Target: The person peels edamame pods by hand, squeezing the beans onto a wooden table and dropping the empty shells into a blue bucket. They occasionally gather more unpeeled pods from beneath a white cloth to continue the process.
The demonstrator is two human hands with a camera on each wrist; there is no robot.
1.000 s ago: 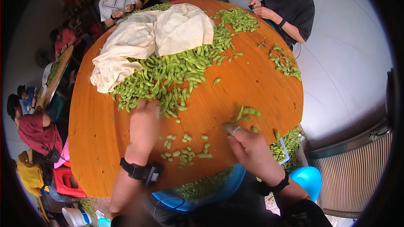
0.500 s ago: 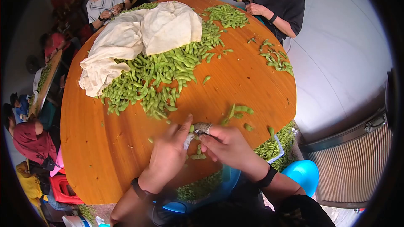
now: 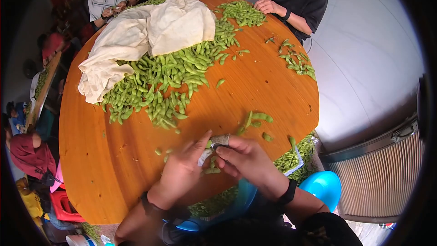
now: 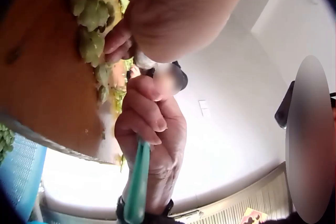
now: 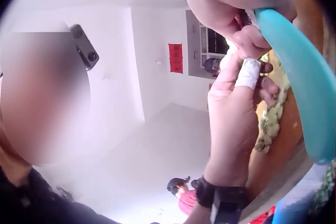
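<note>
Both hands meet over the near part of the round wooden table. My left hand (image 3: 182, 168) pinches a green soybean pod (image 3: 209, 144), mostly hidden by fingers; white tape (image 5: 249, 74) wraps its thumb. Curled fingers of my right hand (image 3: 250, 157) grip a tool by its teal handle (image 5: 302, 85), which also juts from the palm in the left wrist view. The tool's working end is hidden at the pod. A greyish wrap (image 3: 220, 140) covers the right index finger. Shelled beans (image 4: 93, 14) lie on the table below the hands.
A large heap of pods (image 3: 159, 82) lies partly under a cream cloth (image 3: 182, 23). A few loose pods (image 3: 260, 117) lie right of the hands. At the table's near edge sits a blue basket (image 4: 26, 163). A person in black (image 3: 298, 2) works across the table (image 3: 273, 91).
My left hand has come back from the heap's near edge and met my right hand, which moved left. Between half a second ago and now they stay together around the pod.
</note>
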